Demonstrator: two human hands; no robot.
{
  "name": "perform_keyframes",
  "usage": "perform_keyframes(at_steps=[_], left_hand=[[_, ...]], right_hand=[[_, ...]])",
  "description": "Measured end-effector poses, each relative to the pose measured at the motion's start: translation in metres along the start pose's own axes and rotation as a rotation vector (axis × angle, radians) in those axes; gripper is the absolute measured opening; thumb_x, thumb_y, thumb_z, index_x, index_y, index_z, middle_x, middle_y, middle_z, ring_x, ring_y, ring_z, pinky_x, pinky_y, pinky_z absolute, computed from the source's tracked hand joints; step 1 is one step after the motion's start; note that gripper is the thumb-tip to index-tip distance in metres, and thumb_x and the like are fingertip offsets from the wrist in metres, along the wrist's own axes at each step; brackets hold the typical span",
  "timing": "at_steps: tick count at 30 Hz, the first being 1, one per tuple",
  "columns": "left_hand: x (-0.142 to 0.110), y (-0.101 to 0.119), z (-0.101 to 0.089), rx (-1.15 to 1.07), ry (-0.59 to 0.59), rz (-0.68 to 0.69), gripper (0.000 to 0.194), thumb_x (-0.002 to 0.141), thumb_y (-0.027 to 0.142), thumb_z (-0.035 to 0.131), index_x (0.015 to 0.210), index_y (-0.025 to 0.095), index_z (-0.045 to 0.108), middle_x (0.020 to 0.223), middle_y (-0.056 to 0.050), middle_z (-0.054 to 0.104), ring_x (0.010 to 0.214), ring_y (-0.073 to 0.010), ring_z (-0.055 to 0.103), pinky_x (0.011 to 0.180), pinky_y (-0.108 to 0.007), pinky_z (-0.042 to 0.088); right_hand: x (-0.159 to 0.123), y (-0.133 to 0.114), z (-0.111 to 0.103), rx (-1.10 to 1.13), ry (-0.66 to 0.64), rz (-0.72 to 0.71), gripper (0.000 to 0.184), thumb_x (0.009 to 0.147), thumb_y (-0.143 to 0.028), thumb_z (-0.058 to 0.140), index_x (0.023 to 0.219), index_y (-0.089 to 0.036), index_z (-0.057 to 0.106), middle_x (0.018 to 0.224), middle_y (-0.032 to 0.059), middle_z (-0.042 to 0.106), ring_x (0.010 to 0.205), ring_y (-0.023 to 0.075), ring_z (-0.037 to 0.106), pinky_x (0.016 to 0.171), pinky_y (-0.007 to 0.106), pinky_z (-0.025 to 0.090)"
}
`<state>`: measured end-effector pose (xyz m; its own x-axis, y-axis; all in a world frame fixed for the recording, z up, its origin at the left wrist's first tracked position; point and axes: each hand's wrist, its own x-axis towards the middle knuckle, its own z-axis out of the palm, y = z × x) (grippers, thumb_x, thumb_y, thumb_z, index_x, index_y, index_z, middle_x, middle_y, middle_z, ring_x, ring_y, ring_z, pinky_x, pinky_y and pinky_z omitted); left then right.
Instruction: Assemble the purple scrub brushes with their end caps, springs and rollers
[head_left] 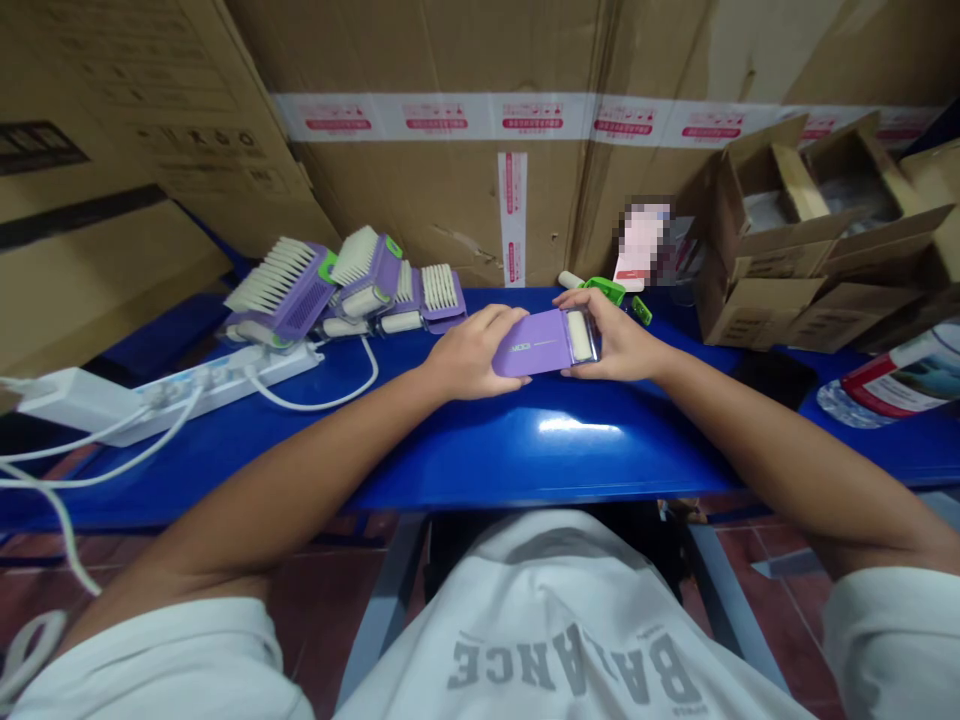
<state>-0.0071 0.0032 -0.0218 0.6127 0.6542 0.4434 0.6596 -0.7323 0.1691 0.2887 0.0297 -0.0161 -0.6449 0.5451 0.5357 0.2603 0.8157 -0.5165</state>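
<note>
Just above the blue tabletop, both hands hold a purple package (534,343) with pale lettering. A cream-coloured roller-shaped piece (578,336) shows through clear plastic at its right end. My left hand (480,352) grips the left end, thumb near the lower edge and fingers over the top. My right hand (611,335) closes around the right end, beside the cream piece. Just behind my right hand lie a bright green plastic part (606,290), a small green piece (641,310) and a cream cylinder (570,280).
Several purple packages with cream ribbed pieces (281,285) are piled at the left on the blue table (480,450). A white power strip (217,385) with cables lies before them. Small cardboard boxes (780,310), a phone (643,245) and a water bottle (892,375) stand right; large cartons back the table.
</note>
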Motion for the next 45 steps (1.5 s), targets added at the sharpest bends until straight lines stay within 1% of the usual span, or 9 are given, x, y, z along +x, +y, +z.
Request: perform_keyframes(at_steps=[3,6,11,14,21,27,33,37,45], left_hand=[[-0.0007,0.0025,0.0003,0.044,-0.035,-0.009,0.091,0.082,0.048,0.086,0.158,0.016,0.049,0.152,-0.019,0.066,0.139,-0.0384,0.066,0.115,-0.05,0.056],[-0.0008,0.0038,0.0007,0.076,-0.043,-0.019,0.09,0.082,0.049,0.085,0.158,0.017,0.049,0.15,-0.018,0.069,0.136,-0.0385,0.068,0.113,-0.05,0.057],[-0.0011,0.0039,0.0013,0.11,-0.013,-0.01,0.088,0.081,0.051,0.084,0.156,0.015,0.054,0.148,-0.018,0.071,0.134,-0.0381,0.071,0.111,-0.048,0.058],[-0.0018,0.0031,0.0025,0.115,0.011,0.007,0.088,0.082,0.052,0.083,0.156,0.015,0.055,0.148,-0.018,0.072,0.133,-0.0382,0.071,0.112,-0.048,0.057],[-0.0026,0.0031,0.0039,0.113,0.025,0.015,0.088,0.08,0.052,0.084,0.156,0.017,0.055,0.147,-0.017,0.073,0.131,-0.0384,0.072,0.112,-0.048,0.057],[-0.0025,0.0046,0.0031,0.11,0.01,0.003,0.089,0.08,0.051,0.084,0.156,0.015,0.055,0.148,-0.019,0.072,0.132,-0.04,0.071,0.112,-0.05,0.057],[-0.0031,0.0032,0.0048,0.118,0.022,0.019,0.089,0.081,0.052,0.082,0.156,0.013,0.055,0.148,-0.019,0.072,0.132,-0.04,0.071,0.112,-0.05,0.058],[-0.0035,0.0031,0.0054,0.116,0.032,0.018,0.089,0.081,0.052,0.083,0.156,0.015,0.055,0.148,-0.019,0.072,0.132,-0.0398,0.072,0.111,-0.05,0.058],[-0.0037,0.0037,0.0048,0.109,0.032,0.009,0.089,0.079,0.051,0.084,0.157,0.018,0.055,0.149,-0.018,0.071,0.131,-0.04,0.072,0.111,-0.05,0.058]], right_hand=[[-0.0007,-0.0029,-0.0015,-0.043,-0.037,-0.019,0.09,0.069,-0.058,0.099,0.139,-0.029,0.051,0.138,0.0138,0.062,0.129,0.0383,0.063,0.11,0.057,0.054],[-0.0015,-0.0054,-0.0026,-0.097,-0.064,-0.029,0.088,0.072,-0.057,0.096,0.142,-0.027,0.053,0.136,0.0137,0.064,0.124,0.0372,0.065,0.107,0.056,0.055],[-0.0029,-0.0035,0.0026,-0.14,-0.036,-0.059,0.08,0.074,-0.048,0.094,0.14,-0.026,0.054,0.133,0.0132,0.066,0.118,0.0353,0.066,0.104,0.053,0.056],[-0.0034,-0.0025,0.0052,-0.14,-0.022,-0.07,0.079,0.073,-0.044,0.093,0.139,-0.026,0.054,0.134,0.0134,0.065,0.118,0.0357,0.067,0.104,0.052,0.055],[-0.0013,-0.0081,0.0045,-0.189,-0.05,-0.058,0.08,0.073,-0.042,0.092,0.14,-0.027,0.052,0.136,0.0139,0.065,0.12,0.0367,0.065,0.104,0.054,0.056],[-0.0011,-0.0082,0.005,-0.187,-0.047,-0.054,0.082,0.071,-0.043,0.093,0.141,-0.027,0.052,0.136,0.0139,0.065,0.122,0.0377,0.064,0.106,0.055,0.054],[-0.0012,-0.0086,0.0055,-0.2,-0.043,-0.079,0.081,0.071,-0.039,0.091,0.141,-0.026,0.051,0.135,0.0141,0.064,0.122,0.0369,0.064,0.106,0.055,0.054],[-0.0011,-0.0097,0.0059,-0.19,-0.047,-0.053,0.08,0.071,-0.039,0.091,0.14,-0.028,0.051,0.136,0.0135,0.064,0.122,0.0375,0.064,0.106,0.056,0.054],[-0.0011,-0.0097,0.0067,-0.21,-0.048,-0.068,0.083,0.071,-0.036,0.09,0.143,-0.028,0.049,0.137,0.0139,0.063,0.124,0.0381,0.063,0.107,0.057,0.053]])
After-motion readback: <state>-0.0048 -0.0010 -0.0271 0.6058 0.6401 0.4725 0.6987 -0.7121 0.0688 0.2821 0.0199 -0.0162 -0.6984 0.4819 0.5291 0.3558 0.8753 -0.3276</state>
